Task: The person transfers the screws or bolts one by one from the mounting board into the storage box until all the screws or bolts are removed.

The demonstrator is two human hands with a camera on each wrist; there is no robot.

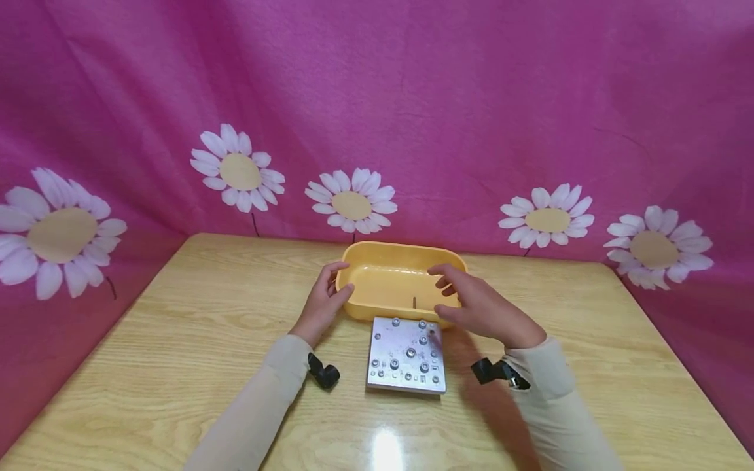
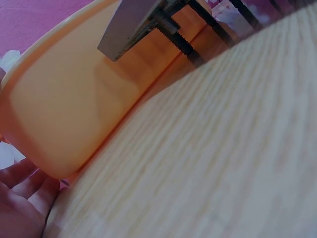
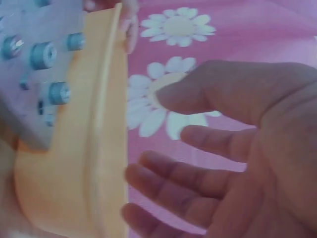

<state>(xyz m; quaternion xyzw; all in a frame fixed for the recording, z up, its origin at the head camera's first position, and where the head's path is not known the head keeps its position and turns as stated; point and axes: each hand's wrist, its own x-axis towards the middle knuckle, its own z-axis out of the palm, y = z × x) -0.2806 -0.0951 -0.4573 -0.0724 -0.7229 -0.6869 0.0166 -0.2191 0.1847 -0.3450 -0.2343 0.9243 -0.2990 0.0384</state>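
Observation:
A yellow plastic tub (image 1: 385, 313) stands on the table, and my left hand (image 1: 323, 302) holds its left end. In the left wrist view the fingers of that hand (image 2: 27, 198) lie against the tub's lower corner. Over the tub's right end hovers my right hand (image 1: 480, 307), fingers spread and loosely bent; the right wrist view shows nothing in it. A small thin dark rod (image 1: 414, 302) is inside the tub near its front wall. Just in front of the tub is a square metal plate (image 1: 389, 343) bearing several socket-head bolts (image 1: 410, 352), whose threaded shanks (image 2: 173, 39) stick out underneath.
The wooden table (image 1: 235, 392) extends on both sides of the tub and plate. Behind it hangs a pink cloth (image 1: 448, 131) printed with white daisies. Black wrist mounts (image 1: 324, 371) sit on both sleeves.

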